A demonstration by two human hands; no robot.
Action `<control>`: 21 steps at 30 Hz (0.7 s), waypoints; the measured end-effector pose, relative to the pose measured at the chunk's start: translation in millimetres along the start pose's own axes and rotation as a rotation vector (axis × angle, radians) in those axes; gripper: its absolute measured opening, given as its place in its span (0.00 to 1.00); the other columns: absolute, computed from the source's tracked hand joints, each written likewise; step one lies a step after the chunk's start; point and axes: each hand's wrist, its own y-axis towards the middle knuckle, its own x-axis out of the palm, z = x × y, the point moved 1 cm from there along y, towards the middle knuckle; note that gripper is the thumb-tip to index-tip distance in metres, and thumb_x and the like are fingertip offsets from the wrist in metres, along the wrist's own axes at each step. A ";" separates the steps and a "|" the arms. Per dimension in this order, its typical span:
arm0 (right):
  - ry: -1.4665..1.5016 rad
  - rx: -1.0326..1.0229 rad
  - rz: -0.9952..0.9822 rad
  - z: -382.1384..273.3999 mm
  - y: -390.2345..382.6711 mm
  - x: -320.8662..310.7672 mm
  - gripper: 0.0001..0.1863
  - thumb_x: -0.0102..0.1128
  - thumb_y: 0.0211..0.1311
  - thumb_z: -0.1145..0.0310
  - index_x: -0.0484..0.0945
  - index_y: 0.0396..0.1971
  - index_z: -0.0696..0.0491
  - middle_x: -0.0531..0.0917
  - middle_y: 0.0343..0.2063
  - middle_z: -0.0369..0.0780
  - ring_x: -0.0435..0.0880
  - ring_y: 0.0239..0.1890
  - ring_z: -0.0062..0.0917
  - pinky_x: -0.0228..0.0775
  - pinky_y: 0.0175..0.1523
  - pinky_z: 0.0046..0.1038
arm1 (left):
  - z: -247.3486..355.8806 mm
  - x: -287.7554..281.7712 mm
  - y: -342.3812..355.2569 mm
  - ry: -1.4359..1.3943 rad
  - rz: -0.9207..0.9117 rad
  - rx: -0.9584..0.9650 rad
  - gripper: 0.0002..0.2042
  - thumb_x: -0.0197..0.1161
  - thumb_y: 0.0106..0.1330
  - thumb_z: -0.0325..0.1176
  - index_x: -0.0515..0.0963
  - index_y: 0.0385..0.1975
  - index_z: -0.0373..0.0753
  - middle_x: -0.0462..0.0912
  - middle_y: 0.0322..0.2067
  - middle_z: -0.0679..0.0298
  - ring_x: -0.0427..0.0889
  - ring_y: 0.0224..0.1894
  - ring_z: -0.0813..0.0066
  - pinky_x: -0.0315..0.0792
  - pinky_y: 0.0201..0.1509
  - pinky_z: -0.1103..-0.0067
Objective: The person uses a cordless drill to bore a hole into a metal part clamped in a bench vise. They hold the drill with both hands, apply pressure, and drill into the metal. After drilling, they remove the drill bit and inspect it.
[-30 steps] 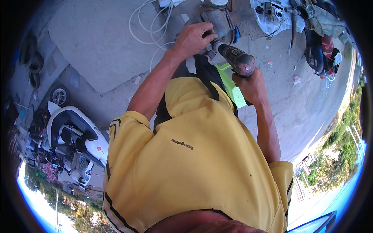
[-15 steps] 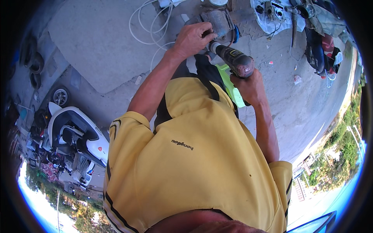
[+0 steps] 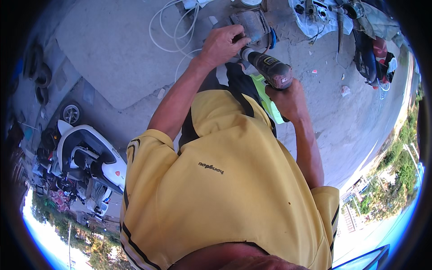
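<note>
My left hand (image 3: 225, 45) is closed at the near-left side of a dirty, dark metal housing (image 3: 252, 27), its thumb and fingers pinched on something I cannot make out. My right hand (image 3: 288, 96) grips a black cordless power tool (image 3: 270, 66), whose grey nose points up-left to the housing, just beside my left fingertips; the tool's very tip is partly hidden. A blue ring-shaped part (image 3: 272, 38) is at the housing's right side. Below the tool, a light-green plastic stool (image 3: 270, 101) shows beside my dark-trousered legs.
White hose loops (image 3: 164, 42) lie on concrete, left of the housing. Engine parts (image 3: 320, 13) on a white sheet are at upper right, near a dark bag-like bundle (image 3: 364, 58). A white scooter (image 3: 110, 171), a loose wheel (image 3: 71, 113) and tyres (image 3: 42, 76) are at left.
My right hand and the power tool have shifted very slightly up-left toward the housing. My left hand stays in almost the same place, still pinched.
</note>
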 end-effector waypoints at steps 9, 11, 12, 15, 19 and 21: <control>0.027 0.027 -0.035 4.0 1.8 4.6 0.19 0.69 0.55 0.68 0.84 0.46 0.59 0.89 0.34 0.53 0.89 0.36 0.48 0.79 0.45 0.41 | 0.3 1.0 -1.9 -0.005 0.018 -0.003 0.10 0.74 0.69 0.35 0.82 0.37 0.35 0.83 0.26 0.60 0.78 0.26 0.73 0.75 0.33 0.73; 0.059 0.031 -0.032 7.4 0.9 3.2 0.19 0.70 0.55 0.68 0.84 0.47 0.59 0.89 0.34 0.52 0.89 0.35 0.46 0.79 0.45 0.41 | -0.5 0.8 -2.2 -0.003 0.023 -0.001 0.10 0.74 0.69 0.35 0.81 0.37 0.35 0.83 0.26 0.60 0.78 0.26 0.73 0.75 0.33 0.73; 0.054 0.037 -0.021 9.4 2.5 2.2 0.19 0.70 0.55 0.67 0.84 0.47 0.59 0.89 0.33 0.52 0.89 0.35 0.45 0.79 0.45 0.41 | -1.0 0.7 -2.2 -0.002 0.025 -0.001 0.10 0.74 0.69 0.35 0.81 0.37 0.35 0.83 0.26 0.60 0.78 0.26 0.73 0.75 0.33 0.73; 0.040 0.034 0.013 13.0 4.6 0.7 0.19 0.71 0.55 0.67 0.84 0.46 0.59 0.89 0.32 0.50 0.89 0.34 0.42 0.79 0.45 0.40 | -0.5 0.4 -1.7 -0.007 0.017 -0.001 0.11 0.74 0.69 0.35 0.81 0.37 0.35 0.83 0.26 0.60 0.77 0.25 0.73 0.75 0.32 0.73; 0.036 0.049 -0.037 6.5 3.7 -3.1 0.18 0.70 0.55 0.68 0.84 0.45 0.59 0.89 0.32 0.51 0.89 0.34 0.44 0.79 0.45 0.41 | -0.8 -0.1 -0.7 -0.012 0.006 -0.007 0.11 0.74 0.69 0.35 0.81 0.37 0.35 0.82 0.25 0.60 0.77 0.25 0.73 0.75 0.32 0.73; 0.050 0.050 -0.057 5.9 4.4 -0.6 0.17 0.70 0.55 0.68 0.84 0.44 0.59 0.88 0.32 0.51 0.88 0.34 0.46 0.79 0.44 0.41 | -0.3 -0.5 0.6 0.011 0.009 0.009 0.11 0.74 0.69 0.35 0.81 0.37 0.35 0.82 0.25 0.60 0.77 0.25 0.73 0.75 0.32 0.73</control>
